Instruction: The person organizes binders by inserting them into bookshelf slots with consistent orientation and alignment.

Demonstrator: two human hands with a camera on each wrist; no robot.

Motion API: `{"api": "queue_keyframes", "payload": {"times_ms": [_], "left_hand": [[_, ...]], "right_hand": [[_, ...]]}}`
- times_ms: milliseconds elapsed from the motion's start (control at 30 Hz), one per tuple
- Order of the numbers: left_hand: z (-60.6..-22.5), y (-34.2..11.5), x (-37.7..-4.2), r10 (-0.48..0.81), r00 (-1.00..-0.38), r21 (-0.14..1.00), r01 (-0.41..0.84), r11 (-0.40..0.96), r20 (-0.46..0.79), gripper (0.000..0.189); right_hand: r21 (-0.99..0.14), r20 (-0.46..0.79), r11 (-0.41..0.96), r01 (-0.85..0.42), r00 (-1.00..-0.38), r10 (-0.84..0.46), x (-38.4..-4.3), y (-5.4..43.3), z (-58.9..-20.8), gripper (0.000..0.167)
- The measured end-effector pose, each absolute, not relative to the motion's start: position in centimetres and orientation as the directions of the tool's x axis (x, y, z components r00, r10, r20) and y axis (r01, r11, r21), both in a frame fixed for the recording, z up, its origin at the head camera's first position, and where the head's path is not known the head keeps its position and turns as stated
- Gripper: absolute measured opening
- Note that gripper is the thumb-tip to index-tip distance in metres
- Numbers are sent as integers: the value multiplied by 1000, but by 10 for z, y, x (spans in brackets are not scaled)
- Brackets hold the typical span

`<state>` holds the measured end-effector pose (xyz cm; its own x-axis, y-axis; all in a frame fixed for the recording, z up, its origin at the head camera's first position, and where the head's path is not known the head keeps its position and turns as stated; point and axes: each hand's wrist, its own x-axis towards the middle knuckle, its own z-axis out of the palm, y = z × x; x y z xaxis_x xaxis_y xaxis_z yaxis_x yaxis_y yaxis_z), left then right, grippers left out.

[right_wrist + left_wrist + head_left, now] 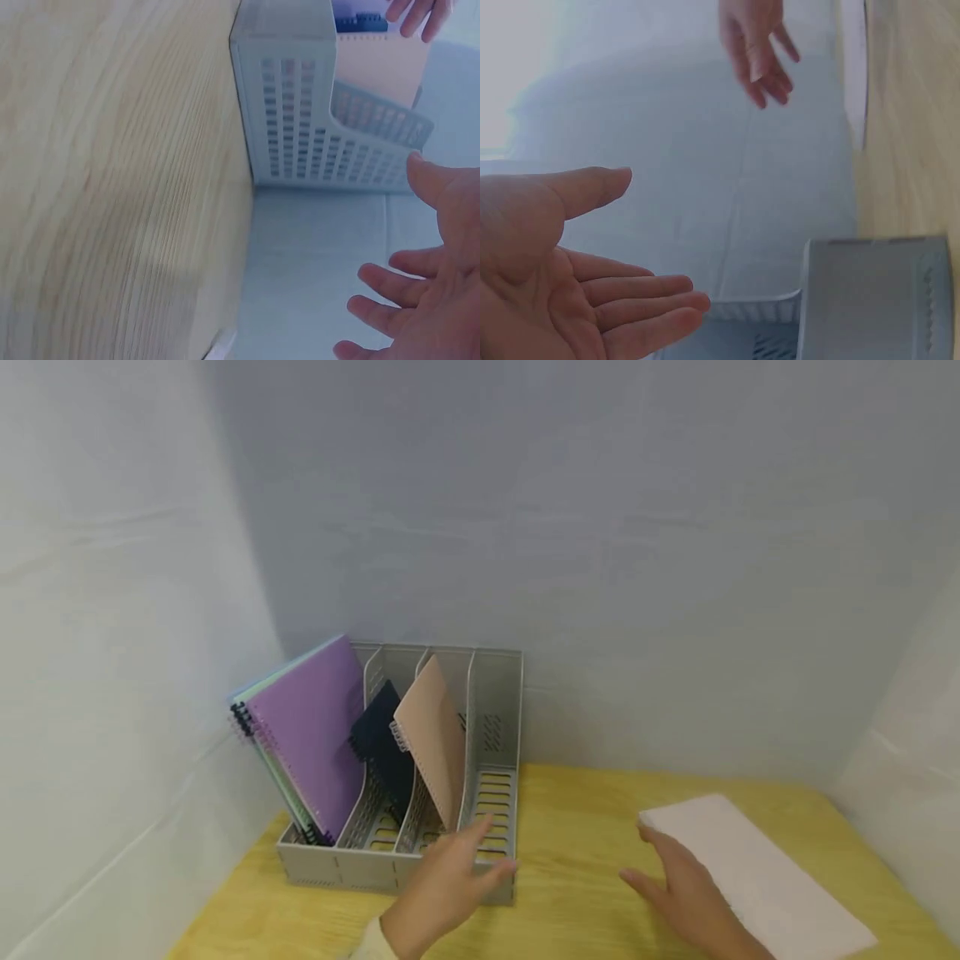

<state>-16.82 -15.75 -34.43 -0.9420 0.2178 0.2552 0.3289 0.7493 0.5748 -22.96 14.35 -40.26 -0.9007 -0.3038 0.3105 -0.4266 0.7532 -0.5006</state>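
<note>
My left hand [448, 887] hovers over the front edge of a grey file organizer [341, 867], fingers extended and nothing in it. In the left wrist view its palm shows bare, thumb spread from the fingers. To the right, my right hand [686, 893] is held above the table beside a pale pink notebook [772, 877] that lies flat; its fingers are loosely spread and hold nothing. In the organizer a beige spiral notebook [435, 727] leans in the third compartment, a dark navy notebook [386, 735] in the second, and a purple notebook [311, 727] in the leftmost.
Green and blue notebook edges show behind the purple one. The organizer's rightmost compartment shows its slotted floor [495, 793]. The wooden table [577, 835] is bounded by a grey back wall [600, 568] and a pale left wall [112, 610].
</note>
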Motion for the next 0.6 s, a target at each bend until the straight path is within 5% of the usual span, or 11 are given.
{"api": "queue_keyframes", "payload": {"times_ms": [333, 600], "left_hand": [[-359, -104, -178, 335, -931, 636, 347, 689, 146, 70], [-392, -66, -205, 425, -905, 955, 133, 265, 8, 59]], "right_hand": [[-448, 360, 806, -388, -903, -235, -236, 167, -406, 67], [-440, 263, 856, -270, -951, -165, -262, 191, -405, 76]]}}
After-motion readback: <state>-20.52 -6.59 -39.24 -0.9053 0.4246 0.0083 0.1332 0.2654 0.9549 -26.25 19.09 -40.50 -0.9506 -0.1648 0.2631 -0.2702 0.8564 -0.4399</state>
